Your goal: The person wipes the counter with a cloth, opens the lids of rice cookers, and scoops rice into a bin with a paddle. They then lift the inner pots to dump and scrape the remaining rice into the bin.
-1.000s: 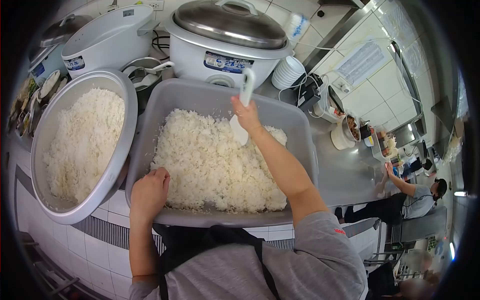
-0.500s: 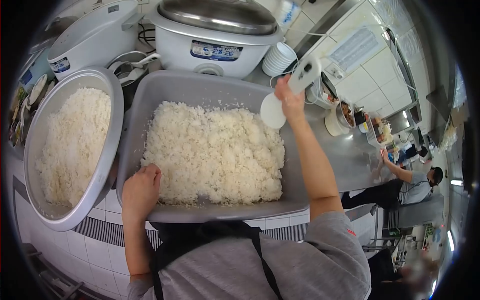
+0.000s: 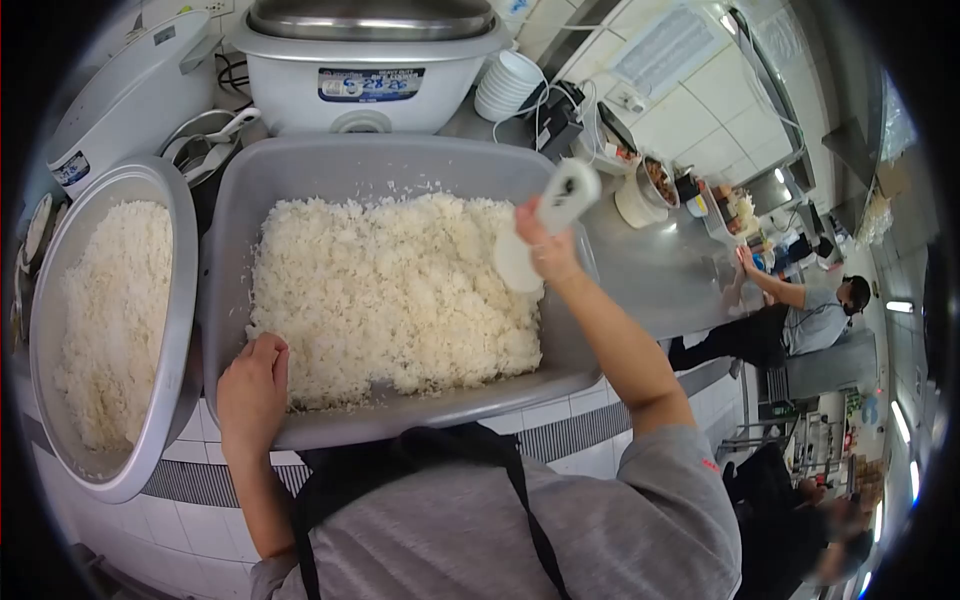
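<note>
- The right hand is closed around the handle of a white paddle, held over the right edge of the rice, blade down and handle tilted up to the right.
- The paddle's round blade hangs just at the right side of the rice heap; I cannot tell whether it touches the grains.
- The left hand is curled over the near rim of the grey tub, at its left corner, fingers gripping the edge beside the rice.
- The tub sits on the steel counter, its near side jutting past the tiled front towards the person; rice fills most of its floor in a low heap.
- Just left of the tub stands a round pot, tilted, also full of white rice.
- Behind the tub is a big white cooker with a steel lid, and another white cooker to the left.
- A stack of white bowls stands right of the big cooker, with cables and small containers further along.
- Far right, another person in a grey top leans on the counter, well apart from the tub.
</note>
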Tool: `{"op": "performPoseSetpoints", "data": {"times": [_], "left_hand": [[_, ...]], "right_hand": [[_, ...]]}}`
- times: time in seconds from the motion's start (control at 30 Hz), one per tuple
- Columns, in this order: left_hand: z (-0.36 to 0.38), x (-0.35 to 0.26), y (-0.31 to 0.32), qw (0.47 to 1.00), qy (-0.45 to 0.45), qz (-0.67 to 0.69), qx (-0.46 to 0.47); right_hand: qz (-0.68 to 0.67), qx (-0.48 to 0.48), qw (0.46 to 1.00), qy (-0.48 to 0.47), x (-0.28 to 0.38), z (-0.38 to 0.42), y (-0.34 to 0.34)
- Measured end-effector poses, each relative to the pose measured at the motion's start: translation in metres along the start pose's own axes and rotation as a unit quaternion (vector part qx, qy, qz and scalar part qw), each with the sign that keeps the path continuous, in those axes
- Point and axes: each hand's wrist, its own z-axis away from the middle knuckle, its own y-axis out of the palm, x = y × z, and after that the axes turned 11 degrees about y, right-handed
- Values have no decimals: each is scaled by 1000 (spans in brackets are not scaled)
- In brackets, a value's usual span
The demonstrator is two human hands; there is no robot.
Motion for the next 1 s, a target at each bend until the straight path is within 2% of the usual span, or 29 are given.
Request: {"op": "performPoseSetpoints", "data": {"times": [0.03, 0.07, 0.1, 0.17, 0.2, 0.3, 0.33, 0.37, 0.43, 0.47, 0.57, 0.6, 0.63, 0.67, 0.7, 0.73, 0.77, 0.83, 0.87, 0.97, 1.0], "left_hand": [[-2, -1, 0, 1000, 3, 3, -7], [1, -2, -1, 1000, 4, 4, -4], [2, -2, -1, 1000, 1, 1, 2], [0, -2, -1, 1000, 6, -11, 4], [1, -2, 0, 1000, 10, -8, 6], [1, -1, -2, 1000, 21, 8, -10], [-1, -3, -3, 1000, 10, 16, -3], [0, -4, -2, 1000, -5, 25, 6], [1, -3, -1, 1000, -5, 14, 8], [1, -2, -1, 1000, 2, 2, 6], [1, -5, -2, 1000, 9, 21, 1], [5, -5, -2, 1000, 18, 18, 11], [4, -4, -1, 1000, 24, 10, 4], [2, -3, 0, 1000, 21, 6, -7], [2, -4, 0, 1000, 11, 7, -12], [2, -4, -1, 1000, 12, 9, -3], [2, -4, -1, 1000, 13, 11, 4], [4, -2, -1, 1000, 14, 8, 10], [2, -2, 0, 1000, 22, 7, -2], [2, -2, 0, 1000, 14, 10, 9], [3, -1, 1, 1000, 10, 8, 9]], "right_hand": [[-20, -27, 999, -6, 22, -11, -9], [-45, 11, 999, 8, 40, -13, -22], [-49, 13, 999, 14, 27, -10, -19], [86, -8, 996, 37, -15, -1, -19], [45, 23, 999, 16, -17, -4, -18], [24, 1, 999, 39, -13, -11, -18], [22, -18, 999, -17, 0, -17, -26], [25, -13, 999, -19, 11, -20, -34], [-91, 58, 993, 44, 21, -17, -39], [-93, 60, 993, 44, 7, -18, -32], [142, 51, 981, -120, -61, -23, -3], [163, -20, 949, -271, -60, -35, 4], [161, -24, 946, -279, -45, -39, 4], [14, -27, 987, -158, -29, -45, 1], [-132, -23, 991, -22, -10, -46, -2], [-165, -1, 986, -37, 12, -44, -6], [-165, 9, 986, -34, 5, -49, -11], [-132, -44, 989, 45, -35, -47, -16], [84, -52, 995, 30, -62, -42, -14], [149, -2, 989, -15, -1, -52, 17], [54, 33, 998, -14, 12, -70, 22]]}}
